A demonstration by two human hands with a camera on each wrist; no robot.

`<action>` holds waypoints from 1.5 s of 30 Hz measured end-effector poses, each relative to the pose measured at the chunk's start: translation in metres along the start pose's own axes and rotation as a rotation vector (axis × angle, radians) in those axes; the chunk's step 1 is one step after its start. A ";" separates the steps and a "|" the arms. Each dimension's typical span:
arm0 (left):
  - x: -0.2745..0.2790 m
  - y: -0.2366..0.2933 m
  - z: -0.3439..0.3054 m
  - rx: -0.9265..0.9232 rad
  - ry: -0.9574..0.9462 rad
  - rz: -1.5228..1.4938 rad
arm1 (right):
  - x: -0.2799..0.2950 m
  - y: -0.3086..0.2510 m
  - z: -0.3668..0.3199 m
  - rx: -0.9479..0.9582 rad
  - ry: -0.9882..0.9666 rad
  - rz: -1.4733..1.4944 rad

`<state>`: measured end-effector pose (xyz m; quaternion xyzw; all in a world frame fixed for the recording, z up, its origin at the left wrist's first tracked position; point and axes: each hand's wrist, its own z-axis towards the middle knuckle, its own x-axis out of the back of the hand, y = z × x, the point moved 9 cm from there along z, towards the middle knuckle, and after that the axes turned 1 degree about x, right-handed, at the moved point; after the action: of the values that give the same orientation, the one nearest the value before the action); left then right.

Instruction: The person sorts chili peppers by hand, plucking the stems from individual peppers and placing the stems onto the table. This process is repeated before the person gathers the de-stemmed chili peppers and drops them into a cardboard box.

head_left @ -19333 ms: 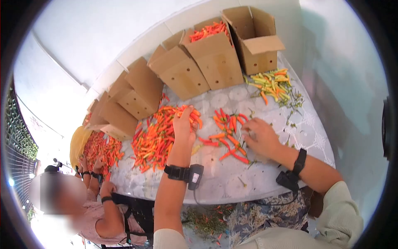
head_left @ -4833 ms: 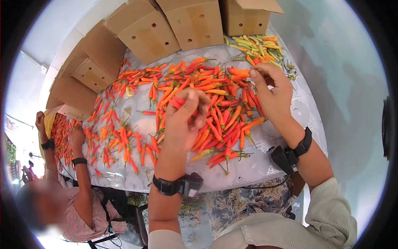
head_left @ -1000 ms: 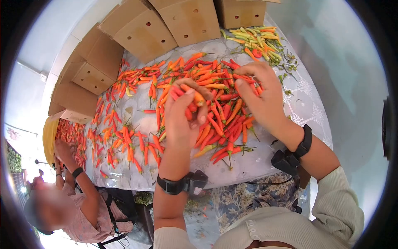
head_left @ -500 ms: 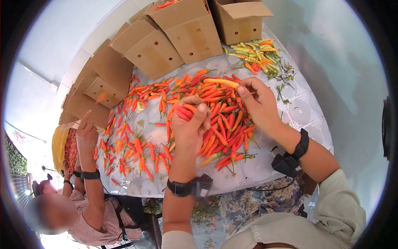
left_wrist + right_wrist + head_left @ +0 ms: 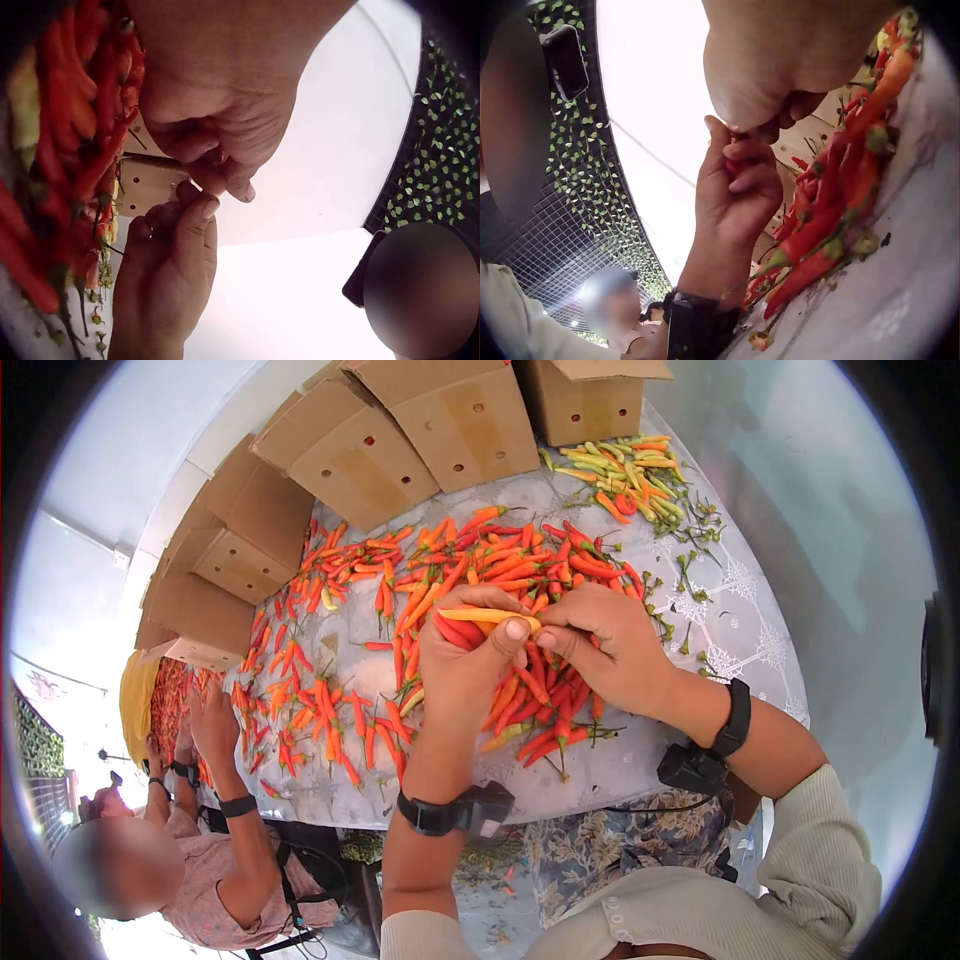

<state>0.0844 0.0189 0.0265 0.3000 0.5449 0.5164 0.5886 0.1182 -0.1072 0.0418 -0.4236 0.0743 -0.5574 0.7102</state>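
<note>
Across the left hand [image 5: 462,662] lies a yellow-orange chilli [image 5: 478,616].

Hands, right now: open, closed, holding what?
Left hand: closed, holding red chilies and a yellow-orange chili.
Right hand: closed, thumb and finger pinching at that yellow-orange chili's end; exact contact is hidden.

The person's left hand [image 5: 225,112] and right hand [image 5: 169,277] meet with fingers curled, anything between them hidden. Red chillies [image 5: 67,105] lie heaped beside this grip, a cardboard box [image 5: 154,196] stands behind it, and leafy greenery [image 5: 442,150] shows well beyond.
</note>
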 end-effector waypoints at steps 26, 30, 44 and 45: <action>-0.008 -0.022 0.000 0.243 -0.197 -0.480 | 0.011 -0.017 0.002 0.213 0.023 -0.071; 0.010 -0.009 0.003 0.206 -0.161 -0.597 | 0.061 0.023 -0.004 -0.217 0.476 0.066; 0.046 0.003 0.005 0.024 0.203 -0.347 | -0.027 0.028 0.017 0.164 -0.117 -0.628; 0.049 0.010 0.004 -0.046 0.285 -0.256 | -0.026 0.029 0.019 0.148 -0.091 -0.569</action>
<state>0.0788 0.0684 0.0201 0.1386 0.6445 0.4870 0.5729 0.1411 -0.0748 0.0246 -0.3989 -0.1202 -0.7184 0.5571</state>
